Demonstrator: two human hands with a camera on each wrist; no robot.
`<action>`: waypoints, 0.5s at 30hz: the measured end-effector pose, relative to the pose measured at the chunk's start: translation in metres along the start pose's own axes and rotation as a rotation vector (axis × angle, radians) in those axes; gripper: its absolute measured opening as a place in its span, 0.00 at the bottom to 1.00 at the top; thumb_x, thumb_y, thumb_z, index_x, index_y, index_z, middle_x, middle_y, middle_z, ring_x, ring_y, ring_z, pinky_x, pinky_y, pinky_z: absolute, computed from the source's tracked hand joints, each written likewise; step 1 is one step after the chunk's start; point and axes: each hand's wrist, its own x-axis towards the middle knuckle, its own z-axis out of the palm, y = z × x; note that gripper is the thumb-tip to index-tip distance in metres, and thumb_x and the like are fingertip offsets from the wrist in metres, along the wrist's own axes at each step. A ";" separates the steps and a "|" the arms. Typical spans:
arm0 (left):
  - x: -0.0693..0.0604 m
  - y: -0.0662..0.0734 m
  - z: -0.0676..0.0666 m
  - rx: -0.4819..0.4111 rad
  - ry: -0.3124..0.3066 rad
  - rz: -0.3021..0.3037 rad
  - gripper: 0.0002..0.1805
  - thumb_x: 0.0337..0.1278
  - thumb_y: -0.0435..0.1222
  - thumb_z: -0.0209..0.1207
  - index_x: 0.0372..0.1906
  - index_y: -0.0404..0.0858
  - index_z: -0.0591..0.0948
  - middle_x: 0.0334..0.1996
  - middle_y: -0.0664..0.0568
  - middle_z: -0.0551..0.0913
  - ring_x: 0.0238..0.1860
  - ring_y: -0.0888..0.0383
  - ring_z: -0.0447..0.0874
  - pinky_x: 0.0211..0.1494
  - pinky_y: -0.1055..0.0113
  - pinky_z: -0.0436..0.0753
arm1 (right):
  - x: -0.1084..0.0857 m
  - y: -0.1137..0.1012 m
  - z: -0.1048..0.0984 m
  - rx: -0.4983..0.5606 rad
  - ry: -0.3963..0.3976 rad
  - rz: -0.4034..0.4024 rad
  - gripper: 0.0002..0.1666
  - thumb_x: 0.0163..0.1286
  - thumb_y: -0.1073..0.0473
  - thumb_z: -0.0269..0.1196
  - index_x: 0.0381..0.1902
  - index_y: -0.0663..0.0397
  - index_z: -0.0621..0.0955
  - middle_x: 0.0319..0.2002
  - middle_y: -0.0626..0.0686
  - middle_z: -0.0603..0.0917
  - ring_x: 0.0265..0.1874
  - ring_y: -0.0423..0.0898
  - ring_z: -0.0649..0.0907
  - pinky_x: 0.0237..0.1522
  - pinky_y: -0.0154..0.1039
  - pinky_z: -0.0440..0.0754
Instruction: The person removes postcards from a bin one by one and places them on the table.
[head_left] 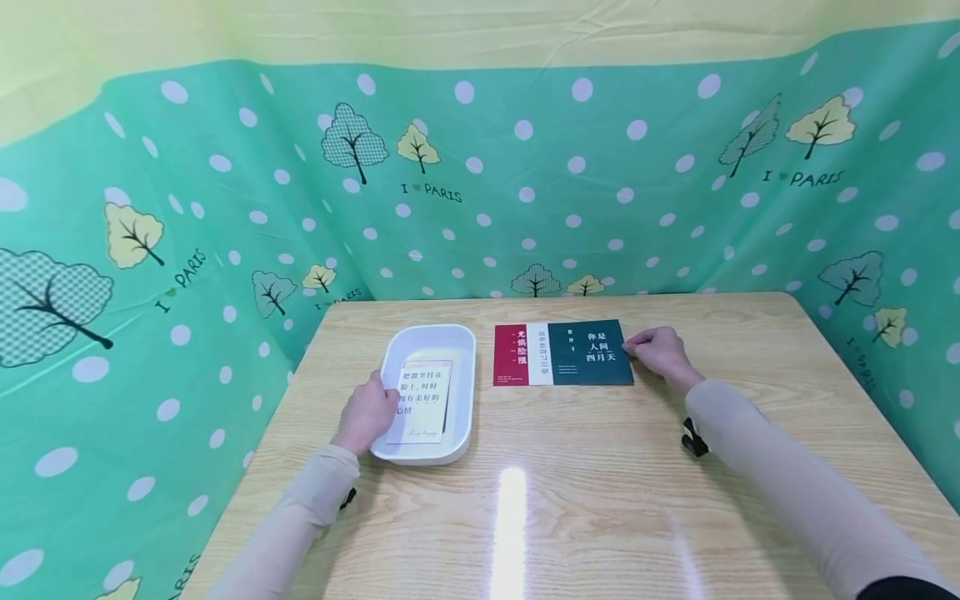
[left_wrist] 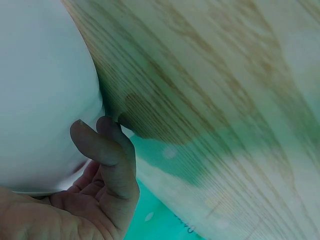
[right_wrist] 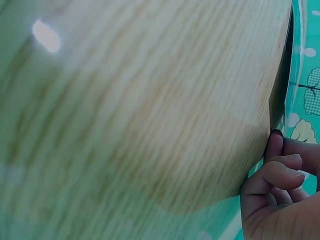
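A wood-grain worktop (head_left: pixel 600 500) is enclosed on three sides by green dotted curtain fabric (head_left: pixel 652 183), printed with trees and "PARIS" beneath a pale-yellow band (head_left: pixel 450 33); a bright light streak (head_left: pixel 510 533) is reflected in the wood.

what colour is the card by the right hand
The card is dark teal with white lettering, clearest in the head view.

A narrow lane crosses the desk (head_left: pixel 484 421) between the white tub (head_left: pixel 461 392) and red card (head_left: pixel 506 354) — the tub's wall (raised) blocks its left.

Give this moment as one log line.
left grip: holds tray | right grip: pinches green card at edge | white card: inside tray | red card: on table
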 end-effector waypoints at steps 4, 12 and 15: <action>0.000 0.000 0.001 -0.002 0.003 0.006 0.31 0.79 0.38 0.47 0.76 0.22 0.61 0.46 0.31 0.84 0.37 0.46 0.85 0.39 0.53 0.87 | -0.001 0.000 0.000 -0.008 0.009 -0.006 0.17 0.78 0.60 0.63 0.54 0.69 0.84 0.56 0.67 0.83 0.50 0.57 0.81 0.46 0.43 0.82; -0.001 0.000 0.001 0.001 0.000 0.003 0.31 0.78 0.38 0.47 0.75 0.22 0.62 0.46 0.31 0.83 0.38 0.46 0.85 0.39 0.53 0.87 | -0.003 0.000 0.003 -0.030 0.015 -0.032 0.15 0.79 0.60 0.62 0.52 0.69 0.84 0.50 0.65 0.85 0.42 0.54 0.81 0.37 0.38 0.80; 0.000 0.001 0.001 0.001 -0.003 0.005 0.30 0.78 0.37 0.47 0.74 0.22 0.62 0.45 0.31 0.83 0.36 0.46 0.85 0.37 0.54 0.87 | -0.002 0.000 0.004 -0.031 0.022 -0.041 0.14 0.79 0.60 0.61 0.51 0.69 0.84 0.48 0.65 0.85 0.41 0.53 0.81 0.37 0.38 0.80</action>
